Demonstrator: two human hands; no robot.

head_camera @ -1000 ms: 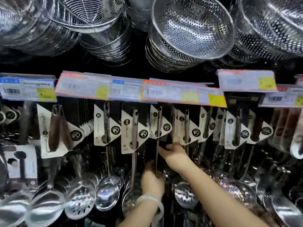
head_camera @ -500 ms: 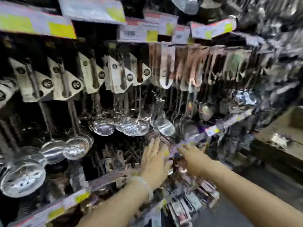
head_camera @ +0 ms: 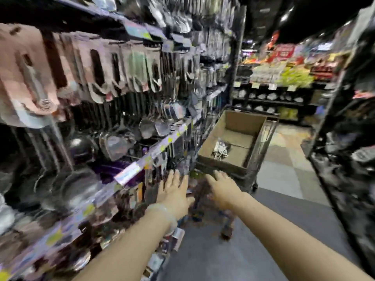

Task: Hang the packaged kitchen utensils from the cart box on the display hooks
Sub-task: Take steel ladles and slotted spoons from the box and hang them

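**Both hands empty, reaching toward the cart box**

My left hand [head_camera: 175, 191] is out flat, fingers straight and spread, holding nothing. My right hand [head_camera: 223, 189] is beside it, fingers extended, gripping nothing. Just beyond them sits the cardboard box [head_camera: 215, 159] on the cart [head_camera: 253, 171]. Inside, a small blurred bundle of packaged utensils [head_camera: 220, 149] lies on its floor.

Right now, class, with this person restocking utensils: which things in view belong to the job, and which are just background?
Part of the job:
- cardboard box on the cart
- packaged utensils left in the box
- utensil display with hanging stock
- left hand and right hand, both empty, fingers straight

Just background:
- produce stand far down the aisle
- dark shelving on the right
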